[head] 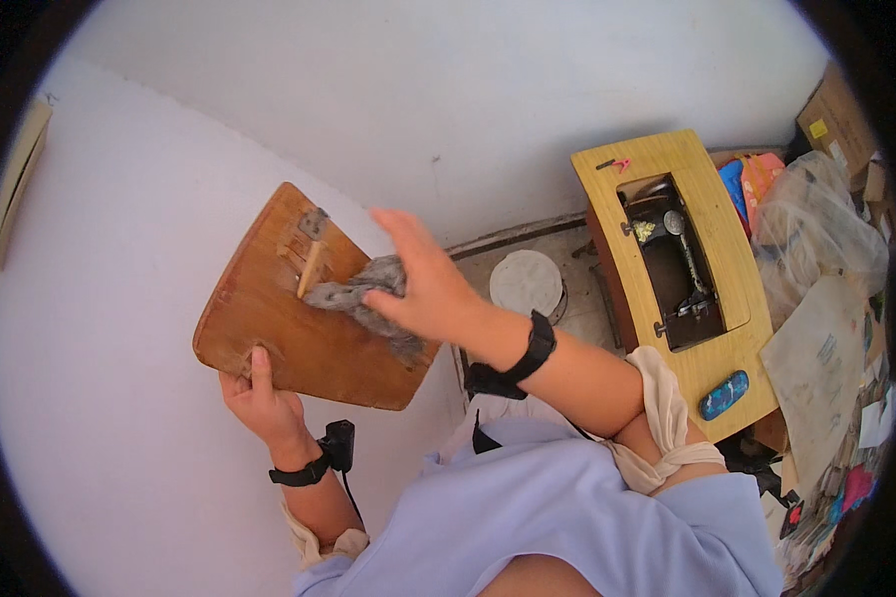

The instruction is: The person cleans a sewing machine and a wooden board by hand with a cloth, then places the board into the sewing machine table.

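Observation:
My left hand (pixel 263 403) grips the lower left edge of a brown wooden panel (pixel 299 336), thumb on its near face. The panel is tilted in front of the white wall and has a metal hinge plate (pixel 314 223) and a small wooden strip (pixel 311 270) near its upper part. Against the panel's right side, my right hand (pixel 425 287) has a crumpled grey cloth (pixel 377 298) under its palm and thumb. The fingers are partly spread and slightly blurred. Part of the cloth is hidden behind this hand.
To the right stands a sewing machine table (pixel 732 254) with a black sewing machine (pixel 687 261) in its opening. A pink clip (pixel 623 166) and a blue patterned case (pixel 724 395) lie on it. A round white lid or stool top (pixel 526 283) is beside it. Plastic bags (pixel 814 224) and cardboard crowd the far right.

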Available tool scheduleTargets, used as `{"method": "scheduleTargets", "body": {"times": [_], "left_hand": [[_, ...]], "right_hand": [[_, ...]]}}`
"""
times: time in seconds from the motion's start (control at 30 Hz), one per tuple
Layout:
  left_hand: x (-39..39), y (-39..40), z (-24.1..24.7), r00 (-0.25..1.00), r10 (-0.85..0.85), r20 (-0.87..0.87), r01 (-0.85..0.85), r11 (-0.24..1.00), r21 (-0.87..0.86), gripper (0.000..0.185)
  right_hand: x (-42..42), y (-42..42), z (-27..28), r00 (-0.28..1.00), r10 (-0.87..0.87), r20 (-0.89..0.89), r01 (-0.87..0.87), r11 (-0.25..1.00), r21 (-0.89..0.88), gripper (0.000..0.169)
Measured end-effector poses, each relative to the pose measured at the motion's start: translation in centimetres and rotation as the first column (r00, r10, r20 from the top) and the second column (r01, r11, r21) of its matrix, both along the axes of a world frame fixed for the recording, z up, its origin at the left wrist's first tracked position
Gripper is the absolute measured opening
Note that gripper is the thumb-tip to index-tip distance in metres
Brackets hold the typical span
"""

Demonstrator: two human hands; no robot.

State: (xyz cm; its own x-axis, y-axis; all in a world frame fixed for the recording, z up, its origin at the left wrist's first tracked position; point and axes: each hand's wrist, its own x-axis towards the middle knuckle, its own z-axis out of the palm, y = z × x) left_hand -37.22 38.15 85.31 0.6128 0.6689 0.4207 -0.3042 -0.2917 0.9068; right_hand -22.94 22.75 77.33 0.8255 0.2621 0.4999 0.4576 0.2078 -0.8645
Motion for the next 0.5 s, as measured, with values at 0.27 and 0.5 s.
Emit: {"method": "scheduleTargets", "body": {"times": [0.27, 0.5], "left_hand": [[-0.2, 0.9, -1.3, 0.969, -0.082, -0.231, 0.082, 0.997, -0.009, 0.038], [0.1, 0.6, -1.3, 0.887, -0.396, -0.237, 0.393, 0.917, -0.064, 0.069]], "right_hand": [[3.1, -2.7, -2.5, 0.714, 0.508, -0.481, -0.591, 0.806, -0.027, 0.028], [2.8, -4.3, -1.2, 0.544, 0.532, -0.649, -0.511, 0.824, 0.247, 0.018]]}}
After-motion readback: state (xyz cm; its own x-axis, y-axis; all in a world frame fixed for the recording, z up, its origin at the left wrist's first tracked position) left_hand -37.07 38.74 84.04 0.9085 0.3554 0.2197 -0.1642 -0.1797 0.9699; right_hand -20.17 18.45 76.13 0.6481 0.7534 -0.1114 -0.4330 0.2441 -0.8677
